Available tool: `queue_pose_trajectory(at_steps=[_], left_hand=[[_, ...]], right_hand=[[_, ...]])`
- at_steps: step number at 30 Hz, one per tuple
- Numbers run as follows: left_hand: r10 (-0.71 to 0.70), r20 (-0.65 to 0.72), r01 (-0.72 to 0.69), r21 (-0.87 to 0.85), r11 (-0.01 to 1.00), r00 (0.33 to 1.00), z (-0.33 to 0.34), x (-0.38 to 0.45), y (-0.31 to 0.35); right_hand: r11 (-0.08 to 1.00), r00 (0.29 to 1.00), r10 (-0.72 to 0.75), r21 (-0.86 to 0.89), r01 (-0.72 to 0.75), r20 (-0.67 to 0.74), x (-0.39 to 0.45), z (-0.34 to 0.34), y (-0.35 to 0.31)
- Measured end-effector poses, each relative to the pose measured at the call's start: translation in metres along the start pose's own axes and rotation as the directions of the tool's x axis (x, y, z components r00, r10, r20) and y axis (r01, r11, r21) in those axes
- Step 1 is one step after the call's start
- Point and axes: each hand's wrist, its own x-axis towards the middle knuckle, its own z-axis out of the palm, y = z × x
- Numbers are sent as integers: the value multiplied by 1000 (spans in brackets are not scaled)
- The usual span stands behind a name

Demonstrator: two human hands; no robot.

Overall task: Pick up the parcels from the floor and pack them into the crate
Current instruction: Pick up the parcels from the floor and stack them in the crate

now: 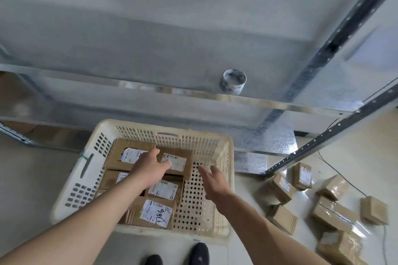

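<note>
Left hand (151, 166) lies with straight fingers on a labelled cardboard parcel (175, 162) at the crate's far side. Right hand (215, 180) hovers spread and released over bare perforated crate (193, 204) floor, holding nothing. Five parcels show inside; about eight floor parcels (331, 214) lie right of it.

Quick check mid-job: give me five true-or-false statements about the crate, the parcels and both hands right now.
1. The crate already holds parcels. True.
2. The right hand grips a parcel. False: it is open and holds nothing.
3. Loose parcels on the floor lie to the crate's right. True.
4. The left hand rests on a labelled parcel inside the crate. True.
5. The tape roll is inside the crate. False: it sits on the metal shelf beyond it.
</note>
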Motion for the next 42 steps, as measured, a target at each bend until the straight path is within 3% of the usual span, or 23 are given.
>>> queue_pose_trajectory(at_steps=[8, 16, 29, 42], left_hand=[[202, 9, -202, -2, 979, 979, -27, -46, 55], [340, 125, -333, -73, 940, 932, -36, -74, 77], [508, 288, -514, -59, 856, 812, 16, -130, 140], [603, 452, -662, -35, 749, 658, 143, -248, 212]], right_hand=[[988, 985, -81, 121, 100, -153, -60, -31, -40], [968, 903, -213, 42, 246, -373, -118, -43, -49], [978, 760, -102, 73, 193, -642, -214, -109, 4], [971, 646, 82, 207, 120, -759, -338, -192, 119]])
